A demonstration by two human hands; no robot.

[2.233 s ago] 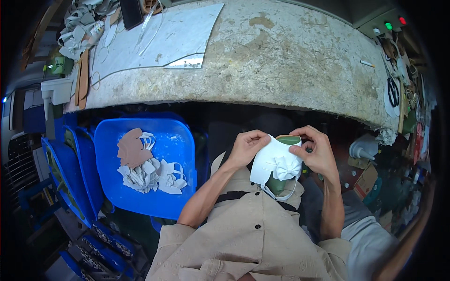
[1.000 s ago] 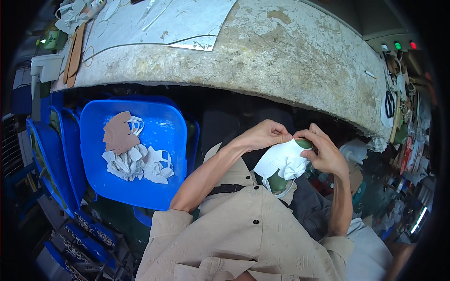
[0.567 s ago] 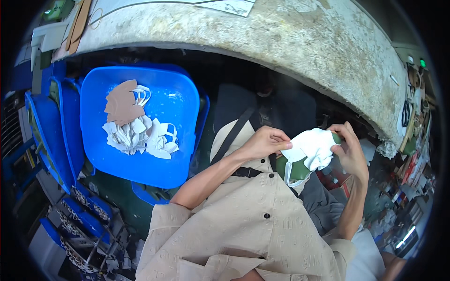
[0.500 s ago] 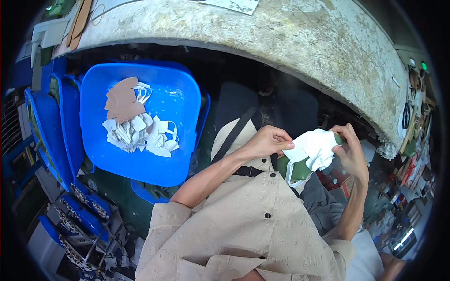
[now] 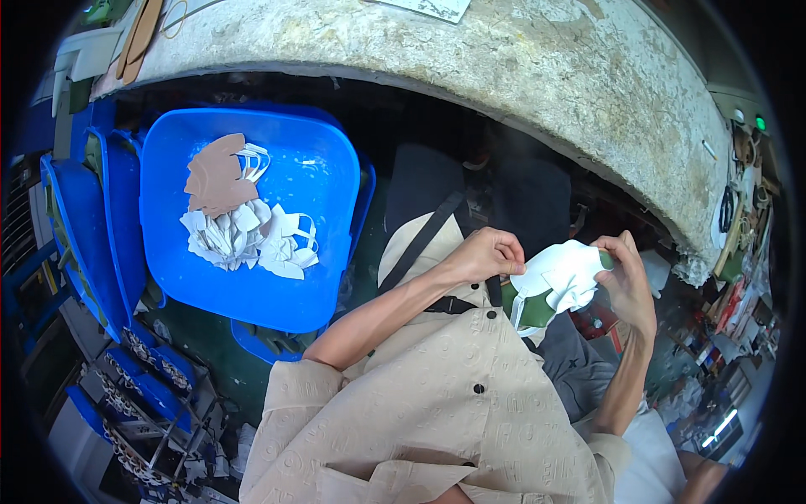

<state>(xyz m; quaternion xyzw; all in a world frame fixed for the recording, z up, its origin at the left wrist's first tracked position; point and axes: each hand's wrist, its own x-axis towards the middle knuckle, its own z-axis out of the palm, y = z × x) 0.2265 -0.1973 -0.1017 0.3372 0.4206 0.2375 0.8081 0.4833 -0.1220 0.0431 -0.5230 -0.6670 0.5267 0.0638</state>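
Note:
Over my lap, to the right of centre, is a green shoe last [image 5: 537,311] with a white shoe upper [image 5: 561,267] draped over it. A thin white strap [image 5: 518,309] hangs down on the last's near left side. With thumb and fingertips pinched together, my left hand [image 5: 489,256] is at the upper's left edge. My right hand [image 5: 625,281] is closed around the last's right end, its thumb beside the bunched white material and its fingers over the top. The underside of the last is hidden.
A blue tub [image 5: 252,298] on the left holds brown cut pieces [image 5: 222,175] and white strappy pieces [image 5: 227,239]. More blue tubs [image 5: 80,227] stand further left. A worn, pale bench [image 5: 470,63] curves across the far side. Metal racks [image 5: 155,412] sit at the lower left.
My left fingers have curled more and shifted slightly at the upper's left edge. My right fingers have shifted a little on the last's end. The tub's contents look the same.

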